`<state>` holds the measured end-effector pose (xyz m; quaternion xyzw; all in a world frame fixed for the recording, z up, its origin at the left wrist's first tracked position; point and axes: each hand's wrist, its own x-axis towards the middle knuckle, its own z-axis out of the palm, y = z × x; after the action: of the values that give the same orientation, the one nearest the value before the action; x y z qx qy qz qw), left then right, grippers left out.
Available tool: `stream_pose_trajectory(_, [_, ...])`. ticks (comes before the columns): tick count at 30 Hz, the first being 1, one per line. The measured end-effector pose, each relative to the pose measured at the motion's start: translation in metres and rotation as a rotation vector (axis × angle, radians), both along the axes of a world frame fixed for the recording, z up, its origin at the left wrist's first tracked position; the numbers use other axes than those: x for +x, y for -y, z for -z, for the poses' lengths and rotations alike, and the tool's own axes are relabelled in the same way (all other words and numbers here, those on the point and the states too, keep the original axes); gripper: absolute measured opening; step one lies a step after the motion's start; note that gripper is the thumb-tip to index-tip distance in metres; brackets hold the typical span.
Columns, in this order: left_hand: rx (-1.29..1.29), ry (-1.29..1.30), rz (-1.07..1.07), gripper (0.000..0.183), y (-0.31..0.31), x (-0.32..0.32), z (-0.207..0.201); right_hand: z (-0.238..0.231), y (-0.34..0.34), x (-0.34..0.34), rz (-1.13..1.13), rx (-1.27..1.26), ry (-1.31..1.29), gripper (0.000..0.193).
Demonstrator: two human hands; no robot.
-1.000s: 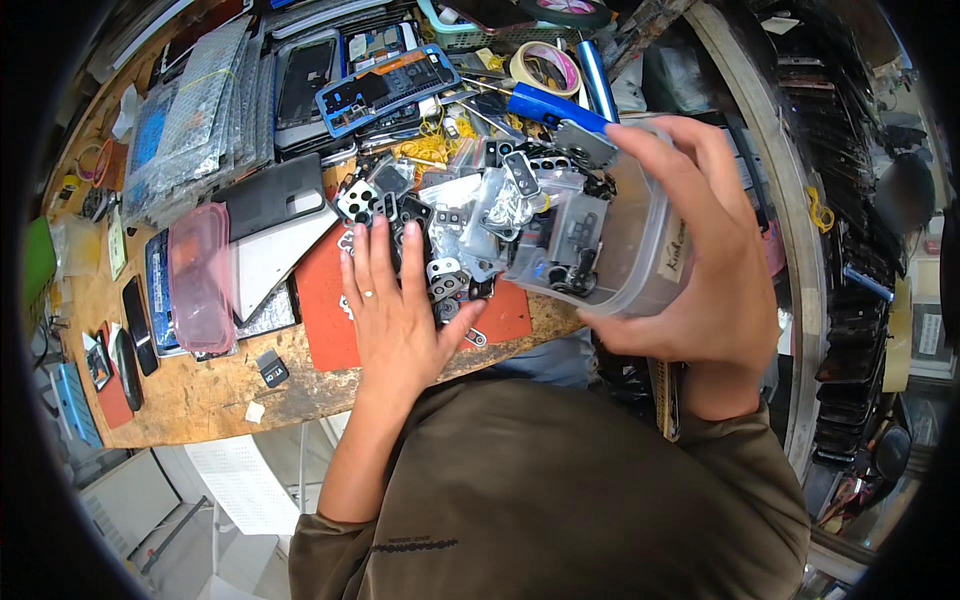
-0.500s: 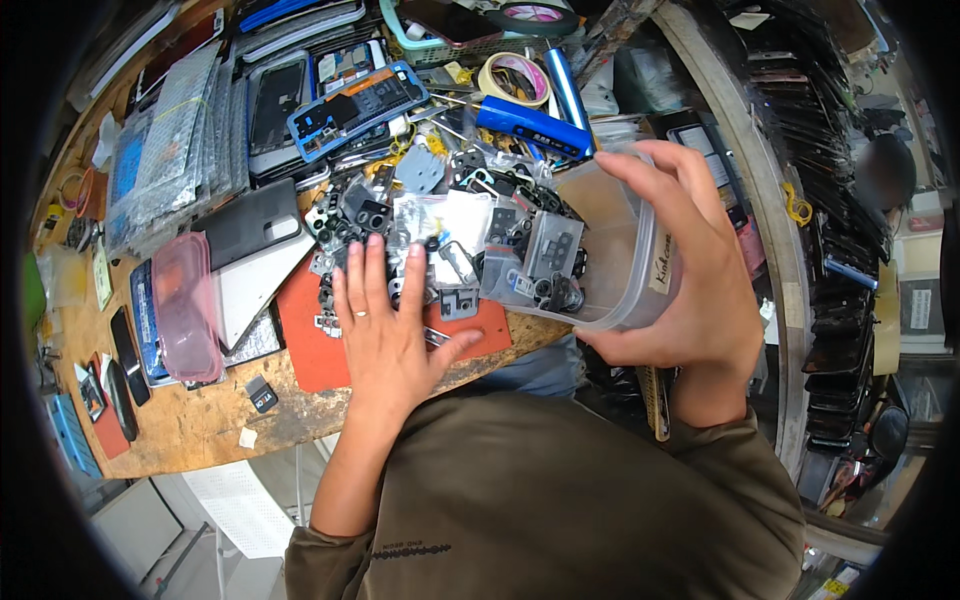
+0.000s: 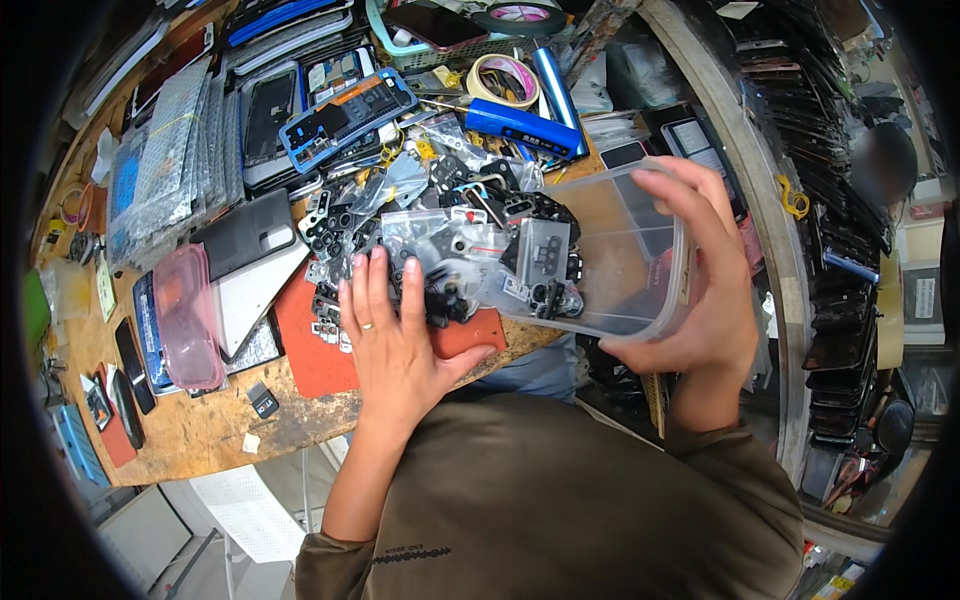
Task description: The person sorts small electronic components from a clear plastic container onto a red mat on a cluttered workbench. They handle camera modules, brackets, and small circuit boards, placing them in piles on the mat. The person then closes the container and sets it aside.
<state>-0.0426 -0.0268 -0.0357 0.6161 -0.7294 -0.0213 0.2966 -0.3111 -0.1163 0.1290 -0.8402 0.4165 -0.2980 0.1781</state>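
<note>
My right hand (image 3: 705, 290) grips a clear plastic container (image 3: 625, 255) around its base end. The container lies tipped on its side, its mouth facing left toward a heap of small phone parts (image 3: 345, 225). Several parts and small clear bags (image 3: 543, 250) sit at its mouth, some still inside the rim. My left hand (image 3: 390, 325) lies with fingers spread against the near side of the heap, touching the parts and holding nothing. Black camera-cover pieces and plastic bags make up most of the pile. Under it, an orange-red mat (image 3: 310, 355) shows at the near edge.
Left of the heap are a pink translucent lid (image 3: 185, 315), a black phone back cover (image 3: 245, 228) and bubble-wrapped stacks (image 3: 170, 150). Behind it lie a blue cylindrical tool (image 3: 525, 127), a tape roll (image 3: 503, 82) and a blue phone frame (image 3: 350, 118). The wooden table's edge (image 3: 300, 435) runs close to me.
The container has shifted slightly right, and more parts have slid out of its mouth onto the heap. Parts beside my left hand have moved; the hand itself stays nearly in place.
</note>
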Motion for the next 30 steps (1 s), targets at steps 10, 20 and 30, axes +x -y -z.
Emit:
stream_pose_trajectory(10, [0.154,0.108,-0.242,0.114,0.019,-0.005,-0.007,0.050,-0.026,-0.030,0.056,0.008,0.485,0.086])
stream_pose_trajectory(20, [0.067,0.122,-0.147,0.130,0.013,0.021,-0.011,0.173,-0.021,0.018,-0.209,-0.082,1.095,0.104])
stream_pose_trajectory(30, [-0.172,-0.743,0.077,0.157,-0.027,0.035,-0.004,0.172,-0.026,0.079,-0.179,-0.287,0.891,0.086])
